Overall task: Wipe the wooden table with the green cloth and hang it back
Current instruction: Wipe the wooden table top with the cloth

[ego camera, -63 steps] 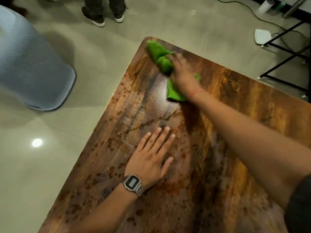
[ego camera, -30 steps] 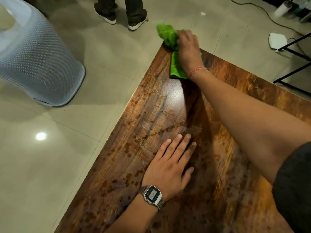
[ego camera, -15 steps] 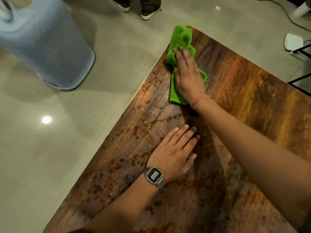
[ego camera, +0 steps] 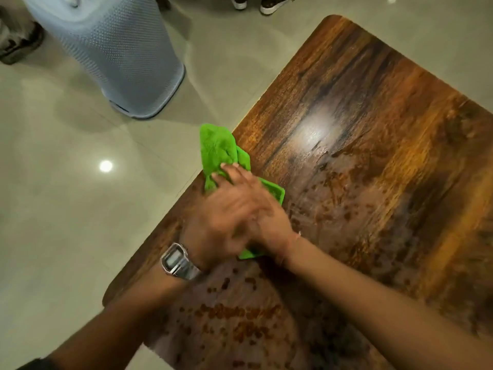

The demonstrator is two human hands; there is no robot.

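Observation:
The green cloth [ego camera: 217, 148] lies bunched at the left edge of the wooden table [ego camera: 373, 116], and its far end hangs out over the floor. My right hand [ego camera: 269, 220], a red thread at its wrist, presses down on the cloth with its fingers pointing toward the table edge. My left hand [ego camera: 205, 222], wearing a metal watch, crosses over the right hand and the cloth's near end. Motion blur hides whether the left fingers grip anything. Dark specks and wet streaks cover the tabletop near me.
A pale grey mesh basket [ego camera: 120, 57] stands on the tiled floor just left of the table. Another person's shoes [ego camera: 266, 4] show at the top edge, and one more shoe [ego camera: 18, 46] at the far left. The table's rounded far corner is at top centre.
My right hand has dragged the cloth from the far corner back along the left edge toward me. My left hand has left its flat rest on the table and now meets the right hand.

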